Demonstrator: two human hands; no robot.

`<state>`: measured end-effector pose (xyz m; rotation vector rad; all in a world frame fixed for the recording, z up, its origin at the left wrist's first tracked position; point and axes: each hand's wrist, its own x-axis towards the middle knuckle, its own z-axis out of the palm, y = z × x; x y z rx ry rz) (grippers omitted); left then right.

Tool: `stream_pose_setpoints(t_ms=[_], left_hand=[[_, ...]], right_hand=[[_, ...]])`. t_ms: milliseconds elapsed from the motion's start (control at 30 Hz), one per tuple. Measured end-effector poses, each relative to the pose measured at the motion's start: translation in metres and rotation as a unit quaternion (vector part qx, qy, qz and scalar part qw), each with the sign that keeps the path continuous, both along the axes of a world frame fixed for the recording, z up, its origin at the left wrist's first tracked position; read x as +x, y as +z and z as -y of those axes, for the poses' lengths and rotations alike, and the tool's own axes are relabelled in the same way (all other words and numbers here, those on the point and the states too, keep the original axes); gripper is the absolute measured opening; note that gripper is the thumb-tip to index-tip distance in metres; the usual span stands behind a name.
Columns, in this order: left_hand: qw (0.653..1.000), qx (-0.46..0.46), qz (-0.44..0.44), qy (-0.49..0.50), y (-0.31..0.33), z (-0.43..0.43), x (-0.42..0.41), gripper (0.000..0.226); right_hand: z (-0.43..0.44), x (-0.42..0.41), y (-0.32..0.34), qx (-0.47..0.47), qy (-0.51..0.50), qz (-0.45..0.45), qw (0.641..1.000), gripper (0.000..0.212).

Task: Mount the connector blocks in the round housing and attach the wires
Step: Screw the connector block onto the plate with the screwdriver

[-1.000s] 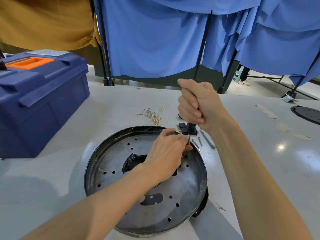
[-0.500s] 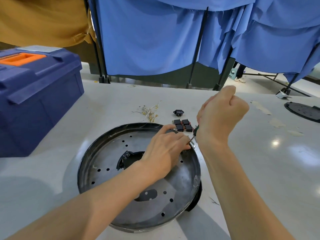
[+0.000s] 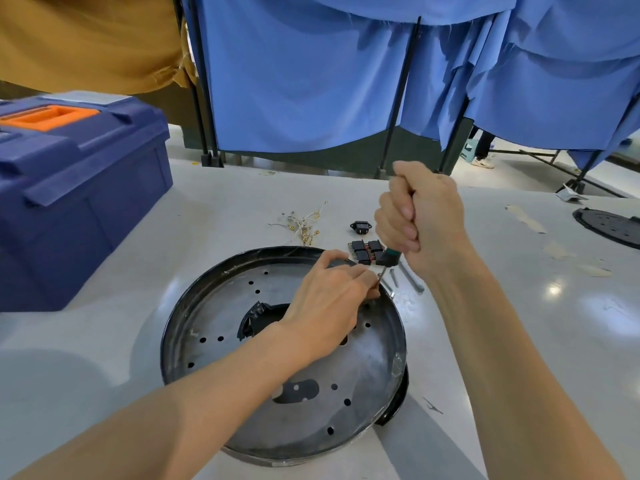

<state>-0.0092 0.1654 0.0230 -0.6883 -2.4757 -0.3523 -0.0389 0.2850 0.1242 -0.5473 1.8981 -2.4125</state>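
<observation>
Above my left hand pinching the screwdriver tip, my right hand squeezed it upright again, likely still screwing the housing.

Two hands, one round housing, one screwdriver, one blue toolbox, one black socket.

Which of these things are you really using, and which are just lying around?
For the job: round housing, connector blocks, wires, screws, screwdriver gripped by the right hand, left hand at its tip.
Just lying about: blue toolbox, second round plate far right, blue curtains.
</observation>
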Motion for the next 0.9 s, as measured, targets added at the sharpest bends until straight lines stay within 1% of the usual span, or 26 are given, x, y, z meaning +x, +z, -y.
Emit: stream_pose_setpoints(t_ms=[67,133,200,233,267,300,367,400,433,467,533,600,633,667,733,767,833,867,900], left_hand=[[1.0,0.029,-0.004,-0.009,0.0,-0.001,-0.001,0.018],[0.999,0.038,-0.016,-0.014,0.0,-0.001,-0.002,0.026],[0.999,0.017,-0.03,-0.016,0.004,-0.003,0.001,0.032],[0.999,0.001,-0.029,-0.015,0.007,-0.004,0.002,0.035],[1.0,-0.015,-0.025,-0.01,0.008,-0.004,0.003,0.036],[1.0,-0.023,-0.016,-0.008,0.008,-0.003,0.003,0.034],[1.0,-0.019,-0.005,-0.009,0.004,-0.001,0.001,0.02],[1.0,-0.024,-0.004,-0.006,0.004,-0.001,0.002,0.015],[0.999,-0.035,0.001,0.0,0.004,-0.002,0.002,0.012],[0.999,-0.045,0.008,0.005,0.004,-0.002,0.002,0.012],[0.999,-0.047,0.02,0.009,0.006,-0.003,0.002,0.016],[0.999,-0.038,0.02,0.01,0.005,0.0,0.002,0.014],[1.0,-0.025,0.014,0.009,0.003,0.002,0.001,0.013],[1.0,-0.01,0.005,0.004,0.001,0.003,0.001,0.014],[1.0,0.024,-0.015,-0.01,-0.001,0.003,0.0,0.02],[0.999,0.037,-0.027,-0.011,-0.001,0.001,0.0,0.027],[0.998,0.03,-0.05,-0.008,0.002,-0.003,0.0,0.038],[0.998,0.017,-0.061,-0.005,0.003,-0.004,0.001,0.04],[0.998,0.004,-0.067,-0.002,0.004,-0.005,0.001,0.038]], right_hand=[[0.004,0.01,-0.004,-0.045,-0.111,-0.006,0.993,0.052],[0.011,0.016,-0.01,-0.07,-0.236,-0.022,0.969,0.049],[0.021,0.021,-0.014,-0.071,-0.34,-0.032,0.937,0.057],[0.024,0.022,-0.015,-0.071,-0.358,-0.034,0.93,0.06],[0.023,0.022,-0.016,-0.074,-0.343,-0.031,0.936,0.062],[0.02,0.022,-0.016,-0.074,-0.292,-0.023,0.953,0.063],[0.007,0.017,-0.007,-0.043,-0.11,-0.003,0.993,0.062],[-0.003,0.013,0.0,-0.013,-0.018,0.002,1.0,0.062],[-0.011,0.009,0.007,0.019,0.05,0.005,0.999,0.063],[-0.017,0.004,0.012,0.051,0.092,0.007,0.994,0.063],[-0.018,-0.001,0.015,0.103,0.141,0.008,0.985,0.059],[-0.007,0.001,0.01,0.094,0.148,0.004,0.985,0.06],[0.0,0.001,0.007,0.073,0.118,0.002,0.99,0.062],[0.006,0.002,0.003,0.047,0.067,-0.002,0.997,0.062],[0.013,0.008,-0.003,-0.018,-0.071,-0.012,0.997,0.061],[0.015,0.011,-0.005,-0.052,-0.146,-0.017,0.988,0.061],[0.017,0.018,-0.012,-0.097,-0.277,-0.022,0.956,0.068],[0.017,0.021,-0.015,-0.108,-0.309,-0.023,0.945,0.07],[0.016,0.022,-0.017,-0.116,-0.312,-0.022,0.943,0.07]])
